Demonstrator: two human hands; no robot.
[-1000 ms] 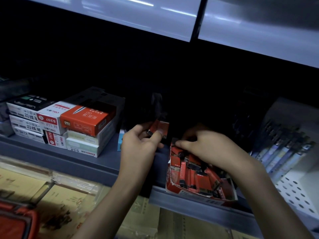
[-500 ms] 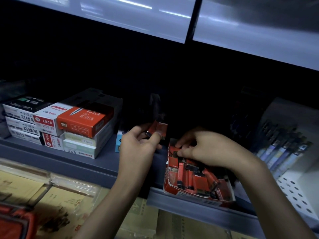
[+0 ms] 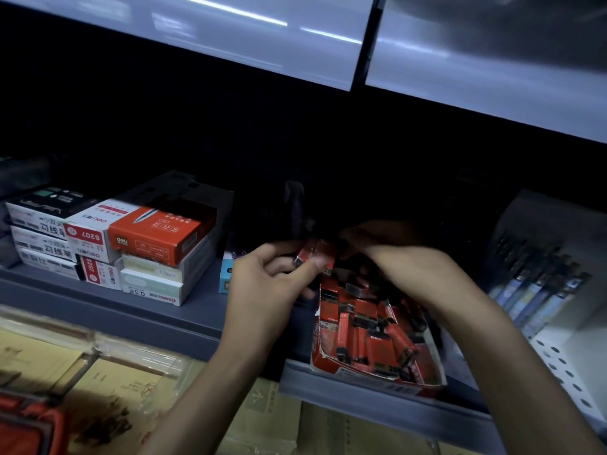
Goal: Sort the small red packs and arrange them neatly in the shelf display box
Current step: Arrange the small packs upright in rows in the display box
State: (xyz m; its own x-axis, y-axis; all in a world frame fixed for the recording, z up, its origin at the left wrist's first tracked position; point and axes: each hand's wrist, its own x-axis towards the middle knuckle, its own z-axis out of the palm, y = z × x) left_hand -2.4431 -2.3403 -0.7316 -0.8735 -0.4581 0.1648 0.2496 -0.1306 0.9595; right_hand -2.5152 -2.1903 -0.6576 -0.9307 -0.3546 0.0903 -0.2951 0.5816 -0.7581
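A red display box (image 3: 320, 354) sits at the front edge of the grey shelf (image 3: 157, 310), holding several small red packs (image 3: 364, 326) lying in a jumble. My left hand (image 3: 267, 284) pinches a small stack of red packs (image 3: 317, 254) between thumb and fingers, just above the box's back left corner. My right hand (image 3: 404, 261) reaches over the back of the box, its fingertips meeting the right end of that held stack in the dark. Whether its fingers close on a pack is hidden by shadow and blur.
Stacked white and orange pen boxes (image 3: 131, 244) stand on the shelf to the left. A small blue box (image 3: 226, 274) sits behind my left hand. Blue pens (image 3: 538, 290) hang in a rack on the right. Brown envelopes (image 3: 98, 379) lie below. An upper shelf (image 3: 295, 47) overhangs.
My right hand has lifted from the packs in the box up and left to the stack that my left hand holds. My left hand has stayed about where it was.
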